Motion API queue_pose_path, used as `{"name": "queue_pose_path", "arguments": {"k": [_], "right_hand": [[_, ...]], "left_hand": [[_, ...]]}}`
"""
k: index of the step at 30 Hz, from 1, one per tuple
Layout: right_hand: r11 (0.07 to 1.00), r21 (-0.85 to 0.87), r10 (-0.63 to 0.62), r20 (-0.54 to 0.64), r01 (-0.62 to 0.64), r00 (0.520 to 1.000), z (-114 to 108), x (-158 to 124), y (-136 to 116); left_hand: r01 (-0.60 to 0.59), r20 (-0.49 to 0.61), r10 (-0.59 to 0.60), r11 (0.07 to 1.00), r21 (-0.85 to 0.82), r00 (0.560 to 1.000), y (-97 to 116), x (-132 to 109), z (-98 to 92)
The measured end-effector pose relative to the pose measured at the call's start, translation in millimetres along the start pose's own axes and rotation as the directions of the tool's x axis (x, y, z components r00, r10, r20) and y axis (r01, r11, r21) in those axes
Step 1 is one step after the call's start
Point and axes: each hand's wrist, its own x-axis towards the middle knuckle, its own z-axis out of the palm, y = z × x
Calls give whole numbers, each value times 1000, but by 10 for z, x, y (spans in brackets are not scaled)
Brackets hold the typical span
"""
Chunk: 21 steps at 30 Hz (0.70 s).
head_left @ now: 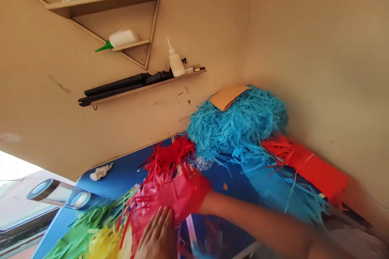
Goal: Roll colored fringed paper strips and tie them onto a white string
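One pink sheet, its left side cut into fringe, lies at both hands over the blue desk. The left hand rests palm down on its near part, fingers straight and closed around nothing, apparently to keep the thin paper flat. The right hand is mostly covered by the sheet, with fingers showing at the far edge; whether it grips cannot be told, though it probably supports the paper. Just beyond the hands lies red fringe; left of the left hand, yellow fringe and green paper are grouped by colour, perhaps to keep strands from tangling. Beyond and right of the right hand is a blue heap, with an orange card on top; a red bundle lies farther right. Walls bound the desk behind the heap and bundle. A jar near the left edge limits sweeps that way; room appears greatest between the right forearm and the heap, where blue desktop shows.
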Motion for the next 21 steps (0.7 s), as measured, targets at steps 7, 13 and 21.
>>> {"name": "queue_pose_path", "arguments": {"k": [7, 13, 21], "right_hand": [[953, -222, 172, -169, -208, 970, -1139, -1031, 1110], [891, -201, 200, -630, -406, 751, -2066, -1576, 990], [897, -381, -114, 286, 222, 951, -1117, -1235, 367]], "left_hand": [[184, 280, -107, 945, -269, 954, 1044, 534, 389], [258, 470, -64, 896, -362, 881, 1166, 806, 244], [208, 518, 52, 878, -431, 854, 1172, 960, 177]]}}
